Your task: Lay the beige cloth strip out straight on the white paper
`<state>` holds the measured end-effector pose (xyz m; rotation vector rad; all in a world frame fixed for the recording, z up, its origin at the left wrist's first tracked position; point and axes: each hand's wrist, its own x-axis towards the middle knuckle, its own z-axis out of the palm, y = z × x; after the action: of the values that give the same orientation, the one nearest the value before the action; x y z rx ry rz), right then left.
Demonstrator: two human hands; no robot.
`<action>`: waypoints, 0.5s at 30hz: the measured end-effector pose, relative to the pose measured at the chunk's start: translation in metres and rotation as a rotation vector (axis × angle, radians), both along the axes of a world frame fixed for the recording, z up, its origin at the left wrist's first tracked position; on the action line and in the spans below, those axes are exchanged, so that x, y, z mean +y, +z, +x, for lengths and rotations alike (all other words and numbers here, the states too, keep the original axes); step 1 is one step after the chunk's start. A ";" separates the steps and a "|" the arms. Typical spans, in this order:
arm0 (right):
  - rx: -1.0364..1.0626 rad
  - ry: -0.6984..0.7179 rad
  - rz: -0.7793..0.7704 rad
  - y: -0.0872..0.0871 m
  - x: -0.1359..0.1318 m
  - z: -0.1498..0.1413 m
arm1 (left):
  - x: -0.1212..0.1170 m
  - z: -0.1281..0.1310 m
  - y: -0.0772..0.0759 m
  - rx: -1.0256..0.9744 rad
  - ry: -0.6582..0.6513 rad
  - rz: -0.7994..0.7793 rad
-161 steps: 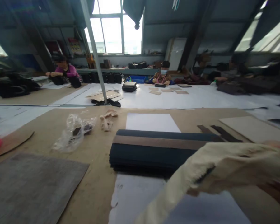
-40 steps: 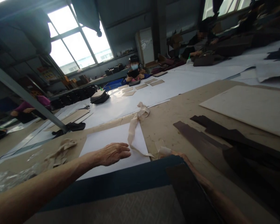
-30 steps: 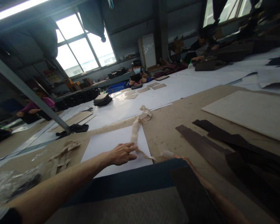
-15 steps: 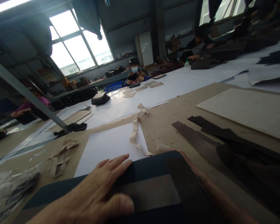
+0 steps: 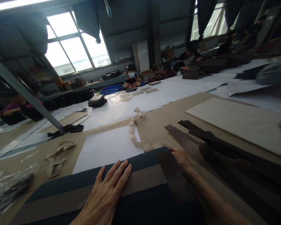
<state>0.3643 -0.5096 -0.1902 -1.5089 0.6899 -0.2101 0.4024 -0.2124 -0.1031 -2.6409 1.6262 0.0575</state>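
- Pressing down flat, fingers a little spread, the left hand (image 5: 105, 190) lies palm-down on a broad, dark blue bundle of sheet material (image 5: 152, 201) nearest the wearer, filling the lower middle.
- Bundle carries a flat, grey-brown band (image 5: 147, 176) lengthwise, partly under the left hand, and a dark brown strip (image 5: 168, 170) across its right end.
- Right hand (image 5: 180, 157) at the bundle's far right corner, apart from the left, fingers bent against the edge; fingertips hidden, cannot tell whether it grips.
- Far left of bundle: crumpled, clear plastic bag (image 5: 14, 184) with something dark inside; beyond it, a rumpled beige cloth scrap (image 5: 58, 159).
- Right of the right hand: long, dark brown flat strips (image 5: 201, 134), overlapping, on a tan-covered table (image 5: 164, 117).
- Just past the bundle: rectangular white paper sheet (image 5: 100, 147), with a narrow, twisted beige fabric strip (image 5: 132, 129) over its right edge, trailing toward the right hand.
- Farther right: large, flat cream board (image 5: 236, 122).
- Next table, white-covered: pile of dark pieces topped with beige (image 5: 97, 101), flat beige pieces (image 5: 137, 93), small green-tipped bottle (image 5: 179, 73).
- Slanting grey metal pole (image 5: 30, 93) on the left, a co-worker's purple sleeve (image 5: 11, 107) behind it.
- Beyond: masked co-worker (image 5: 131, 82) holding something dark, blue plastic crate (image 5: 111, 89) alongside.
- Farthest: bright, multi-pane window (image 5: 76, 51).
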 end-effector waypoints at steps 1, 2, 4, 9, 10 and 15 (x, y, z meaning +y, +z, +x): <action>0.020 -0.025 -0.035 -0.003 -0.001 -0.003 | 0.001 0.001 -0.001 0.032 -0.015 -0.001; 0.037 -0.040 -0.066 -0.006 -0.002 -0.005 | 0.002 0.003 -0.002 0.062 -0.032 -0.005; 0.061 -0.045 -0.106 -0.010 -0.001 -0.011 | 0.003 0.005 -0.003 0.096 -0.049 -0.015; 0.070 -0.052 -0.151 -0.013 0.004 -0.023 | 0.002 0.005 -0.003 0.081 -0.054 -0.023; 0.063 -0.054 -0.164 -0.012 0.006 -0.025 | 0.002 0.005 -0.003 0.077 -0.052 -0.021; 0.053 -0.048 -0.273 -0.009 0.008 -0.033 | 0.002 0.005 -0.006 0.072 -0.033 -0.004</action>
<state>0.3313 -0.5013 -0.1995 -1.7646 0.7628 -0.3119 0.4071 -0.2100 -0.1093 -2.6436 1.6927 0.1499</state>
